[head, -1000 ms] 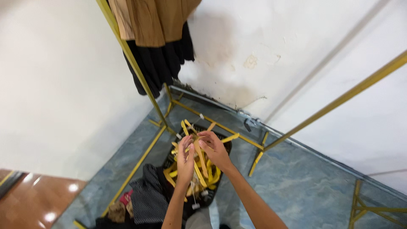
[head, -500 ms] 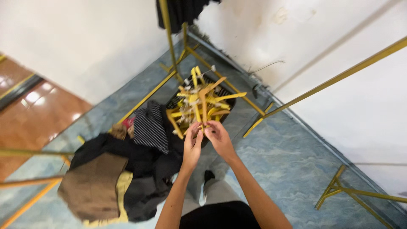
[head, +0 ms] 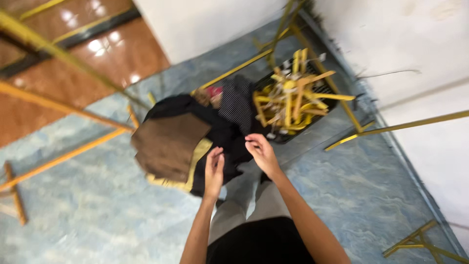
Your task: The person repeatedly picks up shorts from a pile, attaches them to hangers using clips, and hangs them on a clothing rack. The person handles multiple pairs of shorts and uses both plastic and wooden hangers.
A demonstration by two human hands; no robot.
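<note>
**2 bare hands held over a heap of clothes**

The left hand (head: 214,168) was seen with its fingers loosely curled and pointing away from the body; nothing could be made out in its grasp, though motion blur left this uncertain. Just to its right, a little farther out, the right hand (head: 262,152) was held with fingers bent and thumb drawn towards them, as in a pinch; whether anything thin was caught there could not be told. The 2 hands were near each other but apart.

Directly beyond and below both hands, a pile of dark clothes (head: 220,129) was spread on the floor. To the left of the left hand, a brown garment (head: 168,144) was laid over the pile, with a yellow edge (head: 198,154) showing beneath it. A striped piece (head: 238,105) was seen beyond the right hand.

Farther out and to the right of the right hand, a black basket (head: 320,88) was filled with a tangle of yellow hangers (head: 293,98). Yellow metal rack bars (head: 395,127) were seen around the scene, on a blue-grey marbled floor (head: 371,195).
</note>
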